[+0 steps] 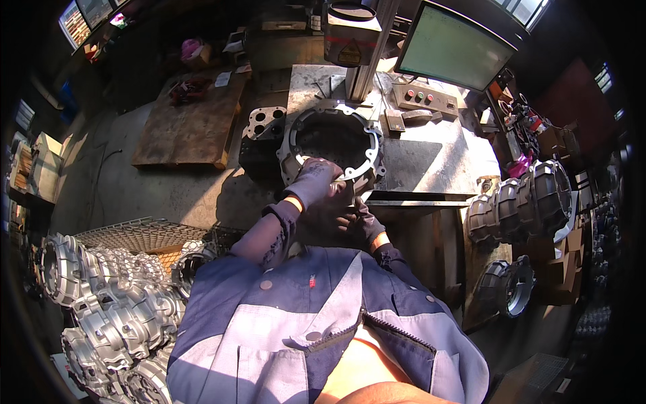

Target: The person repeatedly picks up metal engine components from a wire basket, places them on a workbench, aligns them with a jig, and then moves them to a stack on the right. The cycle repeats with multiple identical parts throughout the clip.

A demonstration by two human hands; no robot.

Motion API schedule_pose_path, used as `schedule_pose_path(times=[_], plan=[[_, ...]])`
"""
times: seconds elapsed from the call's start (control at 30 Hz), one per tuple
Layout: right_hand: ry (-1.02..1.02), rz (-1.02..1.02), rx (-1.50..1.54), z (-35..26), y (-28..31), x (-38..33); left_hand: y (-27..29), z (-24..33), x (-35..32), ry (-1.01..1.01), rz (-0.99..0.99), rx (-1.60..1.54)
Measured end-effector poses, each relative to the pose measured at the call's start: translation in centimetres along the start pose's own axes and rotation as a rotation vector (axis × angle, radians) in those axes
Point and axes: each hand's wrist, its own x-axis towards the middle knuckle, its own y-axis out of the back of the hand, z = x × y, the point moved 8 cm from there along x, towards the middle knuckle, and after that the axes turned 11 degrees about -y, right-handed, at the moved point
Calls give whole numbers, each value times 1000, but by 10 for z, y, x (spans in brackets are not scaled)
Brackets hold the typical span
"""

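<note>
A round cast-metal housing (372,155) with a bright lobed rim and a wide dark opening sits at the near edge of the workbench. My left hand (316,180), in a grey glove, has its fingers closed over the housing's near rim. Lower down and to the right, my gloved right hand (367,225) is in shadow at the near side of the housing. Its thumb points up against the casting and its fingers curl in below; their exact contact is hard to see.
A marking head (351,37) on a metal column stands behind the housing, beside a monitor (454,47) and a button box (424,99). A metal block with round holes (266,123) is at left. Similar castings pile up lower left (128,316) and at right (518,202).
</note>
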Motion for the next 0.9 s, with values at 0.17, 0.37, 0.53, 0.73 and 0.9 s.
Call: schedule_pose_path(times=[0.17,0.37,0.53,0.73,0.9], plan=[[203,485,58,-9,38,-1,-1,-2,0,50,-51,-48],[201,609,-26,-14,63,0,2,4,-3,-46,19,-5],[194,551,-125,-13,40,-7,2,4,-4,-53,29,75],[199,426,-314,-14,12,-9,-1,6,0,-13,-82,184],[185,450,-473,-17,19,-11,-1,6,0,-7,-82,191]])
